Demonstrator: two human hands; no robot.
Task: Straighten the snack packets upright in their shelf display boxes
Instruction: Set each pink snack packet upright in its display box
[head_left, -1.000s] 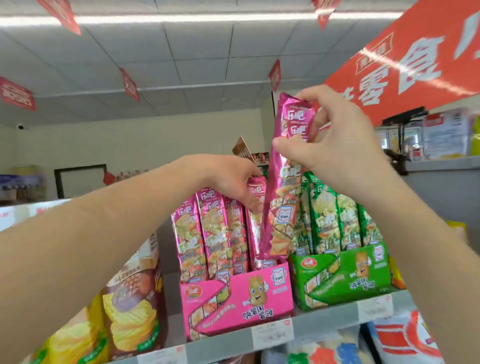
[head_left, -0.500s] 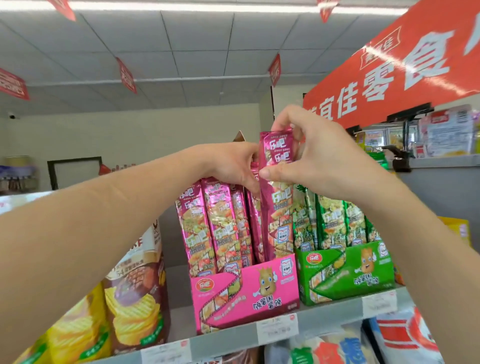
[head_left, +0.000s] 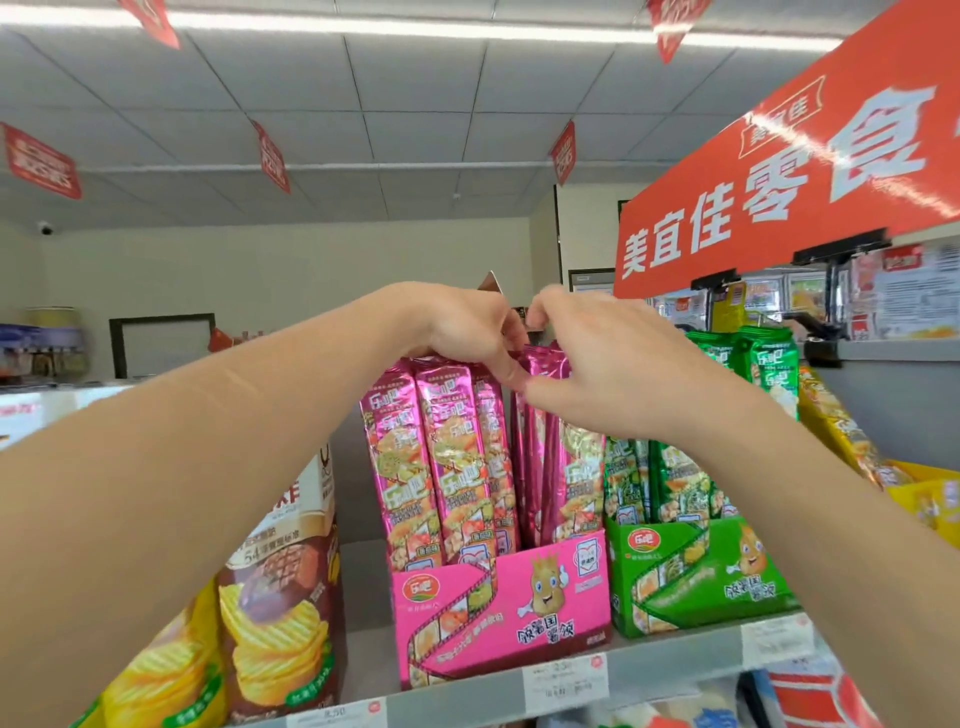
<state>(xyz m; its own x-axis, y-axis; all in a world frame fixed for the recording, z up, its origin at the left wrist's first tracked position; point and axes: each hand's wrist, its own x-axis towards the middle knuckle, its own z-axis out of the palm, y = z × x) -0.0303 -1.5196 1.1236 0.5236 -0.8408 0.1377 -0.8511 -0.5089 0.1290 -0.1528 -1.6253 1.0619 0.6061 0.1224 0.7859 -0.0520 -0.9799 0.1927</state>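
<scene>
Fingers of the left hand (head_left: 457, 325) curl round the tops of glossy pink foil snack packets (head_left: 457, 457) standing in a pink cardboard display box (head_left: 519, 597) on the grey shelf (head_left: 675, 660). Fingers of the right hand (head_left: 613, 364) pinch the rightmost packets' tops, beside a green cardboard display box (head_left: 701, 582).

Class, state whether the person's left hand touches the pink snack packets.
Touching. The head view shows the left hand curled over the tops of the pink snack packets, with no gap between them.

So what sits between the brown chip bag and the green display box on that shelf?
The pink display box, holding pink packets, as the head view shows.
</scene>
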